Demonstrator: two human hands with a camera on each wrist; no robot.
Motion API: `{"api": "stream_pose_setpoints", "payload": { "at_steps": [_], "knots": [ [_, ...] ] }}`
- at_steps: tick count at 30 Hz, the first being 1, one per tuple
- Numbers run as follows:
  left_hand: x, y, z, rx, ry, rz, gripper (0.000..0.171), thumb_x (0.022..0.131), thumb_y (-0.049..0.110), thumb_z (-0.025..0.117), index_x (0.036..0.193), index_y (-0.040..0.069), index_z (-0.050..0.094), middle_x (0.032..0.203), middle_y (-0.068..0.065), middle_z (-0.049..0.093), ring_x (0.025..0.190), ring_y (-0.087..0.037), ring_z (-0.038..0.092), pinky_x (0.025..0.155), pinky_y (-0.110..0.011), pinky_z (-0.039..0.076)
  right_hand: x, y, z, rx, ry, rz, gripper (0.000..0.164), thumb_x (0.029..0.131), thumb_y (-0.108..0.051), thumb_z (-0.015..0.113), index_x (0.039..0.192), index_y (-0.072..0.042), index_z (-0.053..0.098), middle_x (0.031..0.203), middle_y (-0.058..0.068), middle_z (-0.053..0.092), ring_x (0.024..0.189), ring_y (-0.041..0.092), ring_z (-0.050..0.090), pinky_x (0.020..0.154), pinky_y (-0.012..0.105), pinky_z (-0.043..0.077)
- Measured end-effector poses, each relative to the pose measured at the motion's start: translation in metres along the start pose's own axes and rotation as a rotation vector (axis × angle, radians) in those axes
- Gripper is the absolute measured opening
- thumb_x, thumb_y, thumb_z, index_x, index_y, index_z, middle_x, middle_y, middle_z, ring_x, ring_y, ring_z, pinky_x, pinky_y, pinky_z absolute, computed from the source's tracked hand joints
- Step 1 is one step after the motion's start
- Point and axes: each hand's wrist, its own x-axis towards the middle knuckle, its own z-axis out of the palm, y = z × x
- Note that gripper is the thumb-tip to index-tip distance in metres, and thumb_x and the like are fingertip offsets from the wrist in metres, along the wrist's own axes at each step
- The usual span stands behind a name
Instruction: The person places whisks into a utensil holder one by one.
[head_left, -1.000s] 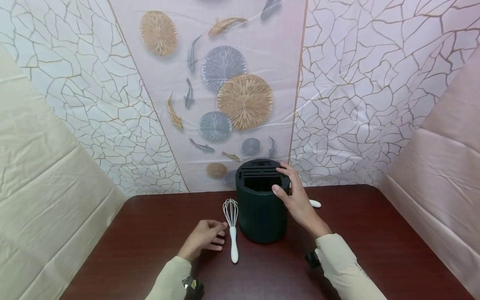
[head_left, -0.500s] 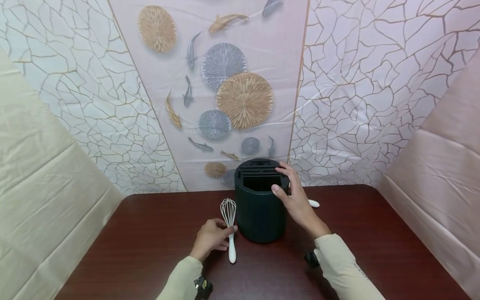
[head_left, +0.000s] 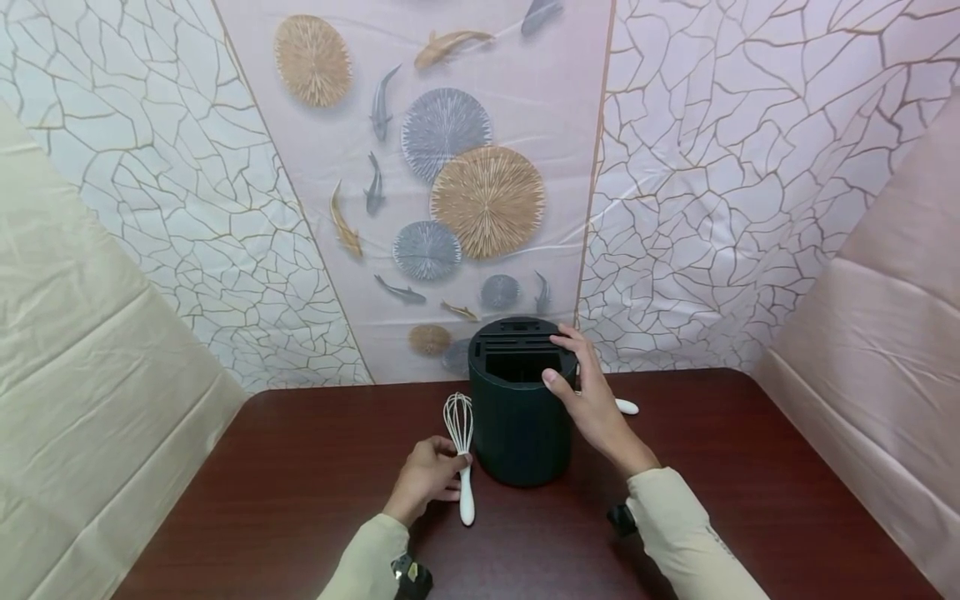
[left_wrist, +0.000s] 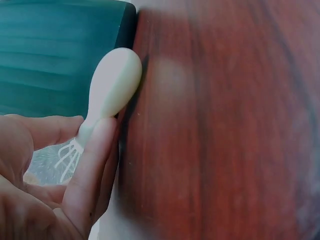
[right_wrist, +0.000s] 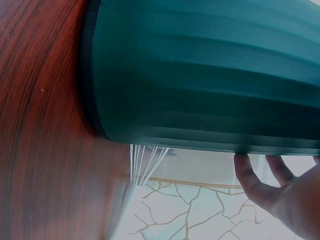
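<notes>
A small whisk (head_left: 467,483) with a white handle and wire loops lies left of a dark green ribbed knife and utensil holder (head_left: 523,433). My left hand (head_left: 423,479) pinches its handle just below the wires. In the left wrist view, thumb and fingers close on the narrow neck of the whisk (left_wrist: 112,85), its rounded end pointing away. The holder stands upright, slots and a wide opening in its top. My right hand (head_left: 592,404) holds the holder's right rim, thumb in front and fingers farther back. Bent fingertips (right_wrist: 242,162) touch its side in the right wrist view.
A second whisk lies behind the holder's right side; its white handle end (head_left: 628,407) shows there, and its wires (right_wrist: 145,162) in the right wrist view. Under everything is a dark red wooden table (head_left: 300,492). A patterned cloth (head_left: 675,250) hangs behind its far edge.
My left hand has moved right from beside the whisk and taken its handle between thumb and fingers. The right hand stays on the holder.
</notes>
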Motion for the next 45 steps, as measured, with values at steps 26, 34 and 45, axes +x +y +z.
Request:
{"api": "stream_pose_setpoints", "payload": {
  "at_steps": [26,34,45],
  "knots": [
    [-0.013,0.046,-0.012,-0.249,-0.003,0.091,0.043,0.101,0.019,0.072,0.138,0.005,0.056,0.115,-0.019,0.073,0.075,-0.017,0.071,0.066,-0.038,0.064,-0.001,0.001,0.000,-0.006,-0.001,0.006,0.057,0.107,-0.034,0.059,0.158,-0.017,0.040,0.174,0.004,0.018,0.161,0.032,0.013,0.117,0.076,0.021],
    [-0.012,0.063,-0.015,-0.246,0.015,0.135,0.041,0.101,0.016,0.072,0.138,0.008,0.058,0.114,-0.016,0.074,0.079,-0.019,0.072,0.070,-0.040,0.064,-0.001,0.001,-0.001,-0.005,0.003,0.002,0.057,0.106,-0.033,0.059,0.158,-0.017,0.041,0.174,0.007,0.019,0.160,0.032,0.013,0.117,0.075,0.021],
    [-0.011,0.088,-0.019,-0.241,0.047,0.218,0.045,0.101,0.013,0.070,0.144,0.006,0.057,0.122,-0.017,0.072,0.093,-0.024,0.071,0.082,-0.047,0.064,0.000,-0.001,0.000,-0.001,0.005,0.002,0.058,0.106,-0.034,0.059,0.157,-0.016,0.042,0.173,0.008,0.020,0.160,0.032,0.014,0.118,0.074,0.021]
  ]
}}
